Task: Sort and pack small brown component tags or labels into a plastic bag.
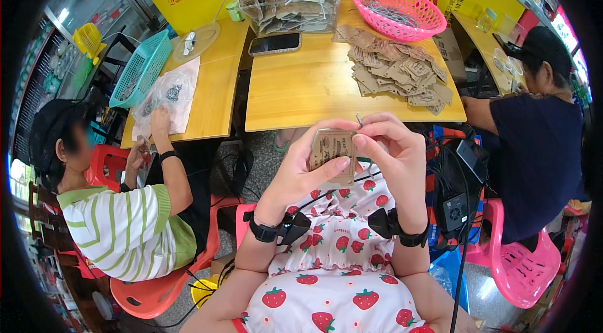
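Above my lap, just off the table's near edge, my left hand (pixel 300 166) holds a small stack of brown printed cardboard cards (pixel 331 147), thumb across the front. My right hand (pixel 396 144) is closed at the cards' right edge. It pinches a thin grey cord (pixel 359 120), whose tip sticks up above the fingers. Whether the cord passes through the cards is hidden by my fingers. On the table lies a loose pile of similar brown cards (pixel 402 72). Behind it, a pink basket (pixel 433 28) contains a tangle of grey cords.
A clear bin (pixel 286 22) full of cards stands at the table's back, with a phone (pixel 275 44) before it. At the left, a person in a striped shirt (pixel 119 226) works beside a teal basket (pixel 135 78). Another person (pixel 534 125) sits at the right, near a bag with cables (pixel 452 195).
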Tool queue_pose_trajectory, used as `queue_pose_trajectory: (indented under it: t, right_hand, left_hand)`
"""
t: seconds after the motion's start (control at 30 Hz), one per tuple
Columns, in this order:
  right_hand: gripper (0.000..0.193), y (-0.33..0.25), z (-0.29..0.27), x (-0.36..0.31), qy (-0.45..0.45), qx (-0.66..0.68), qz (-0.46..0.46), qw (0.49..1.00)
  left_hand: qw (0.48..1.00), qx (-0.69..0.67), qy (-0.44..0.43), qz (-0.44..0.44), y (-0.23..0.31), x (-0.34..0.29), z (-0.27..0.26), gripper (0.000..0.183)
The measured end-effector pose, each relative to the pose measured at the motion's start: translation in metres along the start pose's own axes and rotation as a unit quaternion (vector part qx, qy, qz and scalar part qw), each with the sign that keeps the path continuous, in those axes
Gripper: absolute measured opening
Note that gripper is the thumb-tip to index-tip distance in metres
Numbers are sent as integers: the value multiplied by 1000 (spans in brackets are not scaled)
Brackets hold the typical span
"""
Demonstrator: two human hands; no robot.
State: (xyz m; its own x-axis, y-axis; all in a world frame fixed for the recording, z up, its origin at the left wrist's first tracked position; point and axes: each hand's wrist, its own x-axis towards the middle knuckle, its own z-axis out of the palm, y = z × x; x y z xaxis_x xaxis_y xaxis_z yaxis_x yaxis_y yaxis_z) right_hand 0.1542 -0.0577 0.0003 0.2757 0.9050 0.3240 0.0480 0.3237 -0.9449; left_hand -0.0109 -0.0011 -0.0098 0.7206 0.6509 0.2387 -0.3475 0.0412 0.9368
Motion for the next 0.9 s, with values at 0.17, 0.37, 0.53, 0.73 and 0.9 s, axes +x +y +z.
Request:
queue_pose_trajectory:
  t: [0.17, 0.37, 0.53, 0.73, 0.9]
  right_hand:
    - [10, 1, -1, 1, -1, 10, 17, 1000]
    - [11, 7, -1, 4, 5, -22, -8, 1000]
    - [11, 6, 0, 5, 14, -29, -3, 999]
    - [11, 5, 1, 4, 25, -61, -14, 998]
    - [11, 6, 1, 5, 25, -72, -14, 997]
  left_hand:
    - [1000, -1, -1, -4, -1, 2, 0, 42]
    - [1000, -22, -4, -16, -1, 3, 0, 42]
    - [999, -25, -3, -22, 0, 4, 0, 42]
    - [998, -43, 8, -37, -3, 3, 1, 41]
    - [1000, 10, 23, -18, -8, 4, -1, 41]
